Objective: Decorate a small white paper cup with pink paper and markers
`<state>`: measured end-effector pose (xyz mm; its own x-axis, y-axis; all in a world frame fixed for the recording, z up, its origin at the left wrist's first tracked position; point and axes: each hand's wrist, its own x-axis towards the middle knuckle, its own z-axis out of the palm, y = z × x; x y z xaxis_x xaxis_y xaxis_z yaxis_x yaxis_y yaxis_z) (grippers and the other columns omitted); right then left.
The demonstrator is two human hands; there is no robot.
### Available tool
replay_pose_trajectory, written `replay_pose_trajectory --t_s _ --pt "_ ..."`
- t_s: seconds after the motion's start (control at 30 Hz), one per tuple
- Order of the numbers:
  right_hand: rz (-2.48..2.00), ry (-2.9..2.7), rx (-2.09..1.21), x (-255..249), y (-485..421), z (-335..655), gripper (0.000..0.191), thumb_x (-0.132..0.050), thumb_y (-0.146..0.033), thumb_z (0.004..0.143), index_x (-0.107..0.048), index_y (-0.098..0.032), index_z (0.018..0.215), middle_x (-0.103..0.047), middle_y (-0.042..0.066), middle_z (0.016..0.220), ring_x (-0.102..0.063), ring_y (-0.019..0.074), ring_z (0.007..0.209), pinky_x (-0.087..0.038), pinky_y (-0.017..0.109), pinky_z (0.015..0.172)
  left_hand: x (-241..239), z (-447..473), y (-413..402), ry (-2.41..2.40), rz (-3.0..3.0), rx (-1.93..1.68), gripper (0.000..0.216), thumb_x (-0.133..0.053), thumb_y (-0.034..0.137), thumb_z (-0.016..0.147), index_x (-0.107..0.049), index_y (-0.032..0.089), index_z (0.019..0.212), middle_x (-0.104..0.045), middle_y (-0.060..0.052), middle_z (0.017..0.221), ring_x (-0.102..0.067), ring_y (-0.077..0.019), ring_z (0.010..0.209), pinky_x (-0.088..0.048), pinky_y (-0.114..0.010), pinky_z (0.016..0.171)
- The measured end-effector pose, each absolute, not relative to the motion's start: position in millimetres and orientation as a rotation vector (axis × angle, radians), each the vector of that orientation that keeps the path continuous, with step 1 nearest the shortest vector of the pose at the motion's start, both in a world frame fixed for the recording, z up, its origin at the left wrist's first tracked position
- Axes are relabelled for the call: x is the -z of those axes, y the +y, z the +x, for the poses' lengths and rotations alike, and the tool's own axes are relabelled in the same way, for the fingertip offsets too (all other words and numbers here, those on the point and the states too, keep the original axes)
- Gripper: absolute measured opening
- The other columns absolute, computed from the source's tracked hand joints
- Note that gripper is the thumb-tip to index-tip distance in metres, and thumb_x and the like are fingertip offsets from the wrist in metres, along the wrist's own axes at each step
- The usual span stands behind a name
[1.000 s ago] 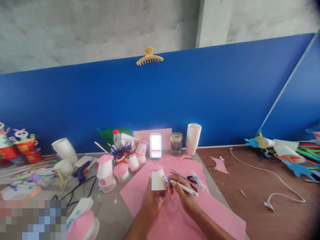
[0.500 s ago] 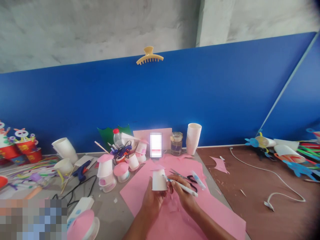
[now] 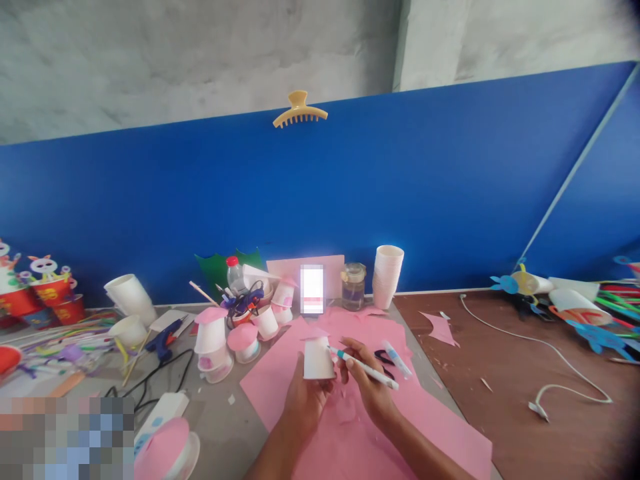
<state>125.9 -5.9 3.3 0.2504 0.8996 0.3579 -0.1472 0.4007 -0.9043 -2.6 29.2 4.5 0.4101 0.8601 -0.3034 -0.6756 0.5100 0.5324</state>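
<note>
My left hand is closed around a white paper cup, held above pink paper with its wide rim toward me. A small pink paper piece shows at the cup's far end. In my right hand is a white marker with a teal tip end, pointing at the cup's right side. Whether the tip touches the cup, I cannot tell. Scissors with dark handles lie partly hidden behind my right hand, beside another marker.
Pink-topped cups stand left of the paper, near a blue glue gun with a black cord. Behind are a lit phone, a glass jar and a cup stack. A white cable lies on the brown table.
The marker and my right hand have shifted slightly right, away from the cup's side. My right hand now covers more of the scissors. The cup has barely moved.
</note>
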Motion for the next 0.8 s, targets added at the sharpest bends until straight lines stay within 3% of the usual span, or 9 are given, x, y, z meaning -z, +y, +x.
replay_pose_trajectory --t_s 0.07,0.33,0.53,0.8 --pt "-0.875 -1.066 -0.847 -2.7 -6.0 125.4 0.029 -0.054 -0.038 0.088 -0.055 -0.023 0.112 -0.059 -0.001 0.069 -0.056 0.0146 0.061 -0.050 0.029 0.064 -3.6 -2.5 29.8 0.579 0.349 -0.994 0.037 -0.055 0.045 0.086 -0.066 0.011 0.095 -0.071 -0.009 0.081 -0.063 -0.0175 0.065 -0.042 -0.027 0.060" --pt "-0.856 -1.175 -0.777 -3.6 -9.4 120.9 0.012 -0.061 -0.036 0.082 -0.060 -0.025 0.086 -0.056 0.000 0.076 -0.056 0.0149 0.067 -0.049 0.025 0.059 -1.8 -0.8 30.2 0.582 0.389 -1.019 0.036 -0.057 0.047 0.084 -0.066 0.012 0.087 -0.069 -0.006 0.069 -0.058 -0.0154 0.057 -0.041 -0.027 0.056" --pt "-0.909 -1.272 -0.592 -7.7 -13.8 117.7 0.010 -0.055 -0.033 0.086 -0.059 -0.024 0.082 -0.055 -0.001 0.071 -0.053 0.0144 0.064 -0.046 0.024 0.057 1.0 -1.1 30.0 0.627 0.412 -1.041 0.041 -0.058 0.051 0.082 -0.065 0.011 0.078 -0.066 -0.005 0.064 -0.056 -0.0146 0.056 -0.040 -0.027 0.056" --pt "-0.892 -1.387 -0.455 -6.0 -15.5 113.3 0.011 -0.050 -0.025 0.089 -0.058 -0.023 0.083 -0.055 0.001 0.073 -0.053 0.0158 0.068 -0.044 0.028 0.062 7.8 0.5 28.1 0.567 0.537 -1.087 0.039 -0.057 0.053 0.082 -0.064 0.014 0.078 -0.065 -0.005 0.068 -0.052 -0.0149 0.058 -0.036 -0.029 0.055"
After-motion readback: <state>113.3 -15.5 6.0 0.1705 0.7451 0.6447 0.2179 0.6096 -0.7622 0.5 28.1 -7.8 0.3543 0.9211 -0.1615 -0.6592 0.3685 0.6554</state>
